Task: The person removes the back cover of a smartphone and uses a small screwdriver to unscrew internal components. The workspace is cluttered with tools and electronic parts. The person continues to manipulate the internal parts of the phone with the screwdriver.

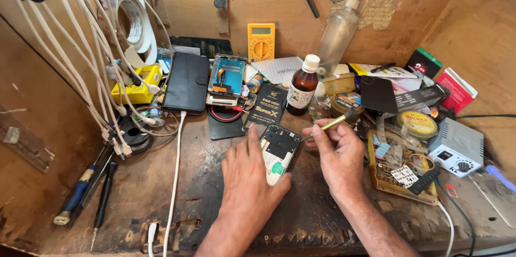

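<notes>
- My left hand (248, 181) lay flat and spread on the dark, scorched wooden bench (161, 198), fingers pressing the left edge of the opened smartphone with its back cover off and black board showing (279, 152). I judged that if that pressure eased, the phone would skate toward the loose white charging cable (176, 171) left of my wrist.
- The phone sat between my two hands, tilted, its far end near the flat black packet (267, 107).
- My right hand (339, 160) pinched a thin yellow-handled brush (336, 122), its near tip at the phone's top edge. I reckoned a slip could scrape the bare board.
- The brush's far end pointed at the brown glass bottle with a white cap (302, 86); a careless flick might have tipped it.
- Right of that hand, the yellow parts tray (400, 173) crowded close; the only open room lay toward me.
</notes>
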